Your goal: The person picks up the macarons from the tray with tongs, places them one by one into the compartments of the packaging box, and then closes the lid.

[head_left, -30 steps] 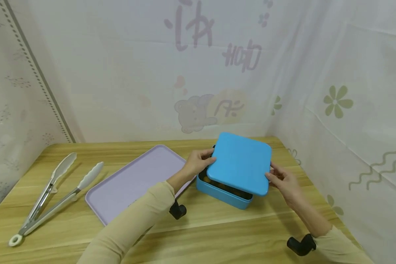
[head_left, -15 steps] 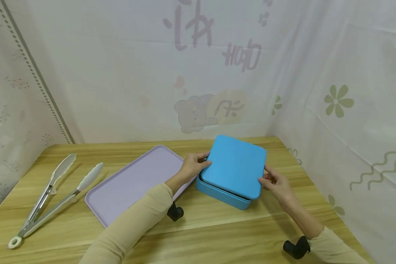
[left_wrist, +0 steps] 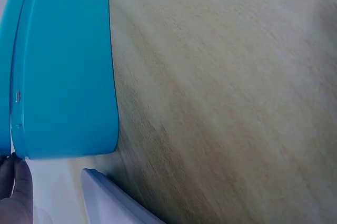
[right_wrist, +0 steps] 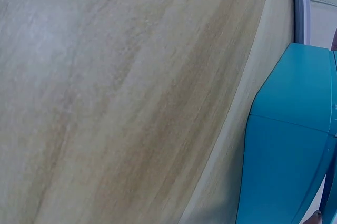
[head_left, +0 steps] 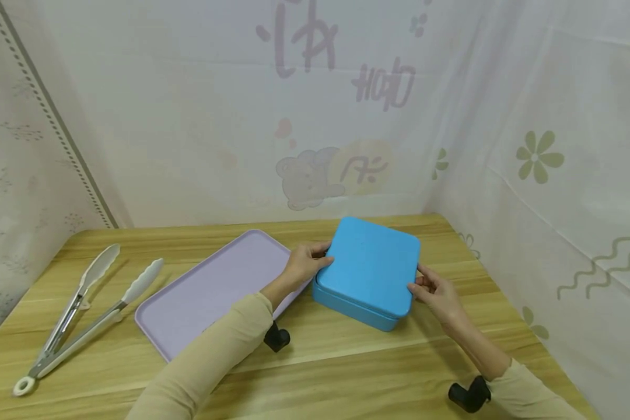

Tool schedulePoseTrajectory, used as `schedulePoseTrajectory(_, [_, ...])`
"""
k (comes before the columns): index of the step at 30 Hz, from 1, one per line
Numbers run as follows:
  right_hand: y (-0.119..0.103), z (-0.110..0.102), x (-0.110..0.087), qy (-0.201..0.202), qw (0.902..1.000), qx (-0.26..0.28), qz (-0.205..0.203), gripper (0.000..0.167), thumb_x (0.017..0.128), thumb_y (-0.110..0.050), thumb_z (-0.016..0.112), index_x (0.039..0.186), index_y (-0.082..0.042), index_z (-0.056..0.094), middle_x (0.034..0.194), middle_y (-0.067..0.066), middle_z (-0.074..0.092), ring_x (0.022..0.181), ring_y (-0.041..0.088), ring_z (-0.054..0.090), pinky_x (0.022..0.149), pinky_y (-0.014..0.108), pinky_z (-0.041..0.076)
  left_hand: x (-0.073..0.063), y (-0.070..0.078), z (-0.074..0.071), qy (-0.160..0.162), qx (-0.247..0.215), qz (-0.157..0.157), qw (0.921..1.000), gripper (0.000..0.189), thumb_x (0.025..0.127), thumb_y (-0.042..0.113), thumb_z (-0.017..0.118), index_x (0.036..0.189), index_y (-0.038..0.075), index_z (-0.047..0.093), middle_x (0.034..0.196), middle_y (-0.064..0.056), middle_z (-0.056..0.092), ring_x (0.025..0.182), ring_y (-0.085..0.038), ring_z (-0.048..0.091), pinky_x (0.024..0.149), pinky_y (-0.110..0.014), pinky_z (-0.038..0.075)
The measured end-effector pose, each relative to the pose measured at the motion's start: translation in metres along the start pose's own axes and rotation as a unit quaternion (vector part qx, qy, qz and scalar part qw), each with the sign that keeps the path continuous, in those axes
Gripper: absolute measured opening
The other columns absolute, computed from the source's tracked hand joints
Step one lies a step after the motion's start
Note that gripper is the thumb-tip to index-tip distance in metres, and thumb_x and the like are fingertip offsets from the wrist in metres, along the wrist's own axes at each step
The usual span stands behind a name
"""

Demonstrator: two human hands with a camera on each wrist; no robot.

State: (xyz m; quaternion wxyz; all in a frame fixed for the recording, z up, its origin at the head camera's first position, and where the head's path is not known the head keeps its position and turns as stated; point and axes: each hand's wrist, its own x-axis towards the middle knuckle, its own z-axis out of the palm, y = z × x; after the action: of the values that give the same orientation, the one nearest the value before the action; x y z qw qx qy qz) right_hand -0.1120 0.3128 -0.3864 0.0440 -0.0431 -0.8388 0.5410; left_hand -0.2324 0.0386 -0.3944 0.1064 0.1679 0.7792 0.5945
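Observation:
In the head view, a square blue lid [head_left: 375,262] lies over a matching blue box [head_left: 354,309], covering its top and hiding what is inside. My left hand [head_left: 304,265] pinches the lid's left edge, thumb on top. On the opposite edge, my right hand [head_left: 438,294] holds the lid between thumb and fingers. From the left wrist, the box wall [left_wrist: 68,66] shows with the lid [left_wrist: 5,103] close along its rim and fingertips at the corner. A narrow gap under the lid appears beside a right fingertip [right_wrist: 315,217] in the right wrist view.
A lilac tray [head_left: 231,280] lies left of the box, its right corner close to it and partly behind my left forearm. Farther left rest spread tongs [head_left: 79,326] with pale scalloped heads. Printed cloth [head_left: 215,116] hangs behind and beside the wooden table [head_left: 346,373].
Both hands have lowered the lid and shifted it slightly left onto the box. The dark opening at the front, with round things inside, has been covered. Tray and tongs stay put.

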Motion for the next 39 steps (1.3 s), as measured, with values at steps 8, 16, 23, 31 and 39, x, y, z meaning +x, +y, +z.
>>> schedulePoseTrajectory(8, [0.0, 0.006, -0.001, -0.009, 0.9998, 0.017, -0.008, 0.064, 0.091, -0.01, 0.061, 0.144, 0.006, 0.028, 0.097, 0.011, 0.051, 0.078, 0.002, 0.052, 0.075, 0.023, 0.052, 0.0, -0.003, -0.003, 0.0, -0.001, -0.011, 0.9999, 0.045, 0.088, 0.011, 0.066, 0.131, 0.006, 0.055, 0.131, -0.009, 0.057, 0.12, -0.025, 0.054, 0.095, -0.037, 0.045])
schedulePoseTrajectory(16, [0.005, 0.011, -0.001, -0.008, 0.9997, 0.022, 0.005, 0.065, 0.092, -0.009, 0.06, 0.146, 0.002, 0.026, 0.098, 0.01, 0.049, 0.078, 0.004, 0.049, 0.075, 0.021, 0.051, -0.002, -0.005, -0.002, -0.001, -0.016, -0.027, 0.9995, 0.046, 0.088, 0.012, 0.065, 0.133, 0.007, 0.053, 0.132, -0.009, 0.056, 0.121, -0.025, 0.053, 0.096, -0.036, 0.045])
schedulePoseTrajectory(23, [0.004, 0.013, -0.002, -0.007, 0.9992, 0.034, 0.021, 0.066, 0.093, -0.011, 0.059, 0.148, 0.0, 0.023, 0.101, 0.01, 0.048, 0.081, 0.004, 0.049, 0.078, 0.022, 0.051, -0.003, -0.006, -0.001, -0.002, -0.022, -0.018, 0.9996, 0.046, 0.089, 0.011, 0.064, 0.133, 0.007, 0.053, 0.132, -0.011, 0.056, 0.119, -0.026, 0.055, 0.094, -0.036, 0.047])
schedulePoseTrajectory(31, [0.005, 0.015, 0.0, -0.007, 0.9986, 0.041, 0.032, 0.066, 0.094, -0.012, 0.057, 0.149, -0.002, 0.022, 0.104, 0.012, 0.044, 0.085, 0.006, 0.047, 0.078, 0.019, 0.05, -0.003, -0.008, 0.0, -0.005, -0.027, -0.026, 0.9993, 0.047, 0.09, 0.012, 0.062, 0.135, 0.006, 0.049, 0.134, -0.012, 0.053, 0.122, -0.027, 0.052, 0.095, -0.036, 0.046])
schedulePoseTrajectory(39, [0.007, 0.016, 0.0, -0.009, 0.998, 0.053, 0.032, 0.066, 0.094, -0.011, 0.057, 0.149, -0.001, 0.022, 0.104, 0.011, 0.043, 0.085, 0.007, 0.046, 0.077, 0.019, 0.05, -0.003, -0.01, 0.0, -0.004, -0.009, -0.03, 0.9995, 0.048, 0.09, 0.014, 0.063, 0.136, 0.008, 0.049, 0.133, -0.011, 0.054, 0.122, -0.026, 0.052, 0.095, -0.036, 0.046])
